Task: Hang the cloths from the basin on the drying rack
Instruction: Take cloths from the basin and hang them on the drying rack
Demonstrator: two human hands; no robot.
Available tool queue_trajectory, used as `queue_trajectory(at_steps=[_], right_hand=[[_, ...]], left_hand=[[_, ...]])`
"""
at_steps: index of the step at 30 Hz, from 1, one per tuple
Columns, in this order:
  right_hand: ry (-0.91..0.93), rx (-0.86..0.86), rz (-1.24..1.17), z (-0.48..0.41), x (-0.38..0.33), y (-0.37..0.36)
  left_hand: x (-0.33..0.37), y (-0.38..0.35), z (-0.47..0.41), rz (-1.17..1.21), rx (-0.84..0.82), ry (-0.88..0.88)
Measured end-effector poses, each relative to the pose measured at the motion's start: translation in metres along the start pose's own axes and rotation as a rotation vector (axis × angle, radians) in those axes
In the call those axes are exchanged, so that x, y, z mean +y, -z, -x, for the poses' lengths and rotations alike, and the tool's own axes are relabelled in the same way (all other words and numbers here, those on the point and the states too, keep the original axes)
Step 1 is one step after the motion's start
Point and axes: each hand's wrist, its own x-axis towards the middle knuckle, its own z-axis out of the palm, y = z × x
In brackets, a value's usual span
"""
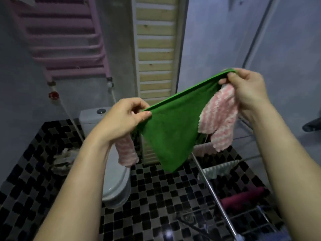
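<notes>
Green cloth (171, 129) is held up in the air, stretched by its top hem between the two hands. The hem runs taut from pinch to pinch, right end higher, and the rest hangs to a slack point below the middle of the grip. Left hand (124, 117): thumb and curled fingers clamped on one hem corner. Right hand (247, 92): thumb and forefinger clamped on the opposite corner. I judge the hem is pulled tight to open the cloth flat, so it can go over a rail without bunching. Pink fluffy cloth (219, 119) hangs just below the right pinch, apparently caught in the same hand. A pink flap (126, 152) shows below the left wrist; whether the two are one cloth passing behind the green one, I cannot tell. Drying rack (225, 215) lies below and right of the right hand, well apart from the held hem. A pale cloth (219, 168) and a dark red cloth (243, 197) are draped on its rails. Toilet (112, 181) stands below the left forearm. Basin not in view. Step in hand, by my reading: spreading before draping. Next move calls for lowering both pinches rightward to a free rail. Risk: the pink cloth slipping from the right hand.
</notes>
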Motion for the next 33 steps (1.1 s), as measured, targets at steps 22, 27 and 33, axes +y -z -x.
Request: queue_trajectory(at_steps=[22, 27, 33], right_hand=[[-0.257, 0.173, 0.526, -0.172, 0.173, 0.135], [-0.303, 0.162, 0.526, -0.206, 0.206, 0.138], [-0.298, 0.154, 0.487, -0.242, 0.249, 0.106]], left_hand=[[-0.07, -0.191, -0.224, -0.046, -0.003, -0.083], [-0.089, -0.208, -0.247, -0.124, -0.003, -0.068], [-0.133, -0.225, -0.282, -0.07, -0.046, 0.126]])
